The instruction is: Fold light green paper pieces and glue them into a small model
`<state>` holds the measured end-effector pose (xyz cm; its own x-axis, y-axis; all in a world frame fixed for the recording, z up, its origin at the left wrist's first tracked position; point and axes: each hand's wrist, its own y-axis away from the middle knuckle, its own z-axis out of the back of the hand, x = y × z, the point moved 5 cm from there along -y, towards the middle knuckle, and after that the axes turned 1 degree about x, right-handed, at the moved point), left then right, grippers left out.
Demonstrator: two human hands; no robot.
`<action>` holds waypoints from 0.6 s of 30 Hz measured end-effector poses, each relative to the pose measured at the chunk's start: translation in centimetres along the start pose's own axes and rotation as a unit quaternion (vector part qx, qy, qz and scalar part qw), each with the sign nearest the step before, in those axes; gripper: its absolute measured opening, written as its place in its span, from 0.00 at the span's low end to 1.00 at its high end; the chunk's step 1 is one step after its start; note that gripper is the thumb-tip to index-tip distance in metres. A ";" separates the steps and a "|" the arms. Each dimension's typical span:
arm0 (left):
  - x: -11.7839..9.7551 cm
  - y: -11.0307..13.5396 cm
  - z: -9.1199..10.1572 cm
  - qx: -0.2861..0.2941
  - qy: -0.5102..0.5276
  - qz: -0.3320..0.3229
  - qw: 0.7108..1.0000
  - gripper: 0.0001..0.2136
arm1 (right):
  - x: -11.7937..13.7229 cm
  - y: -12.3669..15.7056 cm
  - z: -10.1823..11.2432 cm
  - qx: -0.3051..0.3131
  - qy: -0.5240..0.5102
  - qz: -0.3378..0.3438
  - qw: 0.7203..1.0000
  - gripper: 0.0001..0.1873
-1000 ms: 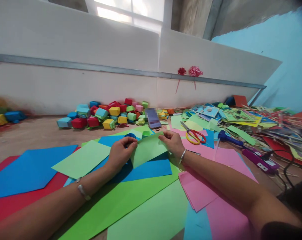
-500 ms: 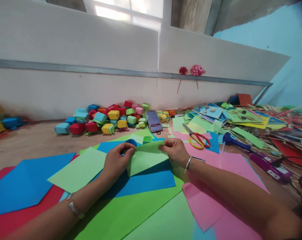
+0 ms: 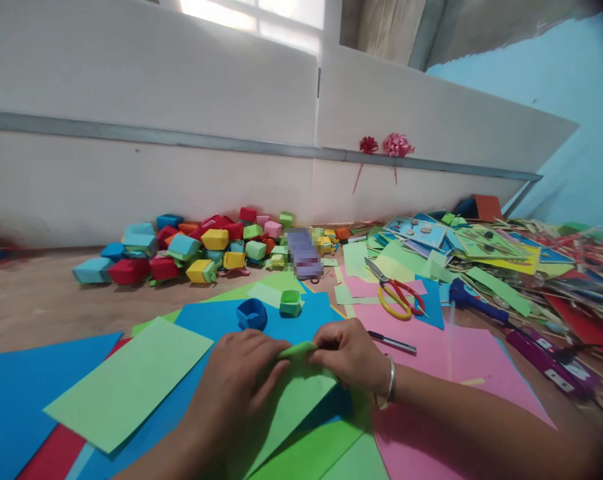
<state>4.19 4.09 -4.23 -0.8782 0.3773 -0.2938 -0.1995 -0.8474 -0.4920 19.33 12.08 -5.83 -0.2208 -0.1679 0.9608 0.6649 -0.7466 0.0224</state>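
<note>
A sheet of light green paper (image 3: pixel 301 390) is held between my two hands, its far edge bent up in a small fold. My left hand (image 3: pixel 246 373) is closed on that edge from the left, fingers pressed over the paper. From the right, my right hand (image 3: pixel 348 353) pinches the same edge near the fold. Just beyond my hands stand a small blue paper box (image 3: pixel 252 313) and a small green paper box (image 3: pixel 290 304), both open at the top. To the left lies a second light green sheet (image 3: pixel 131 383), flat on blue paper (image 3: pixel 191 327).
Red-and-yellow scissors (image 3: pixel 396 293) and a utility knife (image 3: pixel 392 342) lie right of my hands on pink paper (image 3: pixel 461 353). Further right are a blue glue gun (image 3: pixel 476 301) and a purple power strip (image 3: pixel 551 367). Several coloured paper boxes (image 3: pixel 181 250) line the wall beside a blurred phone (image 3: pixel 305 253).
Both hands have come closer to me and nearer each other along the green paper's edge. That edge now bends up into a fold. The two small boxes show more fully.
</note>
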 end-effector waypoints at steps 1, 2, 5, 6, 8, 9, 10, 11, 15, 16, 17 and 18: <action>-0.5 0.1 0.0 0.008 0.001 -0.012 1.000 0.12 | 0.3 0.2 -0.2 0.003 0.018 0.022 1.000 0.09; -0.9 0.2 0.1 0.010 0.005 -0.024 1.000 0.12 | 0.6 0.4 -0.5 0.006 0.038 0.042 0.998 0.09; -1.9 0.7 0.3 -0.006 0.040 -0.046 0.998 0.09 | 0.9 0.9 -1.1 0.016 0.089 0.060 0.994 0.10; -2.2 0.9 0.3 -0.014 0.062 -0.050 0.997 0.08 | 0.9 1.0 -1.2 0.017 0.099 0.057 0.993 0.10; -2.6 1.1 0.4 -0.034 0.112 -0.045 0.992 0.06 | 0.9 1.2 -1.5 0.022 0.114 0.052 0.992 0.10; -2.7 1.2 0.4 -0.042 0.135 -0.040 0.989 0.06 | 1.0 1.4 -1.7 0.024 0.117 0.053 0.991 0.11; -2.8 1.2 0.4 -0.048 0.152 -0.038 0.986 0.05 | 1.0 1.5 -1.8 0.028 0.117 0.054 0.991 0.12; -2.8 1.2 0.5 -0.057 0.165 -0.037 0.984 0.06 | 1.1 1.5 -2.0 0.034 0.115 0.054 0.991 0.13; -2.5 0.6 1.4 -0.080 0.184 -0.021 0.979 0.08 | 1.5 1.8 -2.4 0.065 0.120 0.048 0.990 0.19; -2.2 0.4 1.6 -0.075 0.187 -0.005 0.980 0.07 | 1.6 1.8 -2.4 0.071 0.138 0.051 0.987 0.19; -1.9 0.1 1.7 -0.066 0.190 0.012 0.980 0.07 | 1.8 1.8 -2.3 0.075 0.162 0.058 0.982 0.18; -1.6 -0.1 1.8 -0.057 0.193 0.030 0.979 0.07 | 2.1 1.9 -2.2 0.078 0.190 0.064 0.977 0.17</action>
<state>4.83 2.89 -2.22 -0.6535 0.4588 -0.6020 -0.0832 -0.8341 -0.5453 18.51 8.90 -4.41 -0.3588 -0.5018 0.7871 0.7981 -0.6022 -0.0201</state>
